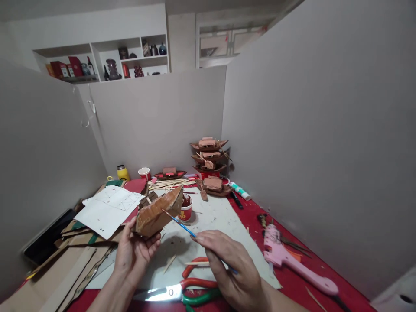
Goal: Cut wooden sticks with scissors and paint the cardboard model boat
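My left hand [138, 247] holds up a cardboard boat hull [157, 214], tilted, its fingers round the near end and underside. Brown, glossy paint shows along the hull's upper face. In my right hand [229, 262] is a thin blue paintbrush [183, 226], pinched between thumb and fingers, its tip touching the hull's side. Behind the hull stands a red paper cup [186, 212] with dark brown paint on its inner wall, partly hidden by the hull. Scissors [175, 292] with red and green handles lie below my right hand, which covers part of them.
Finished-looking model boats [212, 186] stand and stack at the back. A pink glue gun [292, 260] lies on the red cloth at right. Cardboard pieces [61, 264] and a marked white sheet [112, 208] pile up at left. Thin sticks [170, 184] lie behind. Grey partitions [312, 130] enclose the table.
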The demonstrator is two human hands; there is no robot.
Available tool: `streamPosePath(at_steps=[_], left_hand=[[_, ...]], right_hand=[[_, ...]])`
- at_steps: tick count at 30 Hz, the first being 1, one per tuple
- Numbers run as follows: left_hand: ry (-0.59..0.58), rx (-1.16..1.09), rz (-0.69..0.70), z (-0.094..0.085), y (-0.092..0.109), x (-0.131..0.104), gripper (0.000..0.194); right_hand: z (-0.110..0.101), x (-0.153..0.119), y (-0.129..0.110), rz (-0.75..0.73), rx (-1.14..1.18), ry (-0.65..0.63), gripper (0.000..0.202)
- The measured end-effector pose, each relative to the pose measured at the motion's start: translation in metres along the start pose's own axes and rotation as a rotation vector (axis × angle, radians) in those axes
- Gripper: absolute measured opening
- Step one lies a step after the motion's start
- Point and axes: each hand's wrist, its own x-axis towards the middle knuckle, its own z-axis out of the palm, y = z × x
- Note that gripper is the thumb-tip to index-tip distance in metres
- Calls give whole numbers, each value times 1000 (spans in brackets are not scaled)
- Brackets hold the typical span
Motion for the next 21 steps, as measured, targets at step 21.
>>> streamPosePath(at_steps=[21], left_hand=[[58,-15,-9,-6,-4,11,33]], right_hand=[[-3,-9,19,106,-60,91,38]])
